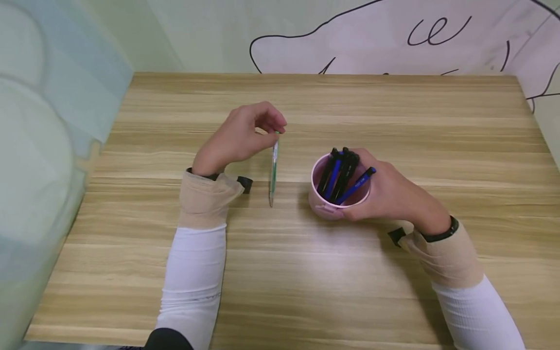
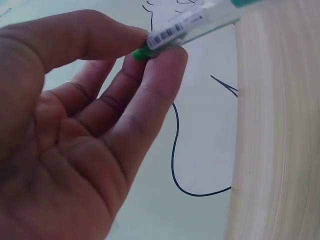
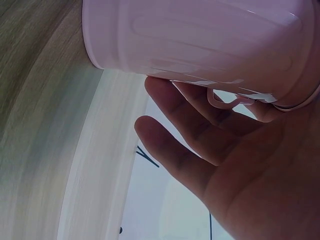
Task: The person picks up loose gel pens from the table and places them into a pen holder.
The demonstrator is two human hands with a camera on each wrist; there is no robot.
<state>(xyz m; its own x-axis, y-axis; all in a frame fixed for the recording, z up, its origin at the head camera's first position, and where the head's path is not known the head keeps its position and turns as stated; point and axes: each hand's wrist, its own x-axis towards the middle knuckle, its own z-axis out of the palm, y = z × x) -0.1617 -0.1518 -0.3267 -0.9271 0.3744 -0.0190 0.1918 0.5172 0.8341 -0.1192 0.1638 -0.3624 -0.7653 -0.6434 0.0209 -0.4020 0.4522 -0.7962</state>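
My left hand [image 1: 240,136] pinches the green top end of a slim pen [image 1: 273,170] between thumb and fingertips. Its clear barrel carries a barcode label, seen in the left wrist view, and its tip points down toward the table. To the right, a pink cup [image 1: 325,210] stands upright on the table, holding several black pens [image 1: 348,167] and blue pens [image 1: 356,186]. My right hand [image 1: 389,192] grips this cup from its right side, thumb at the front and fingers behind. A small pink handle [image 3: 225,100] shows near those fingers in the right wrist view.
Both hands work over a wood-grain table [image 1: 306,291]. Behind its far edge rises a pale wall [image 1: 197,34] with black line drawings. A pale blue-green surface [image 1: 35,170] borders the left side. Dark camera pieces stick out from both wrists.
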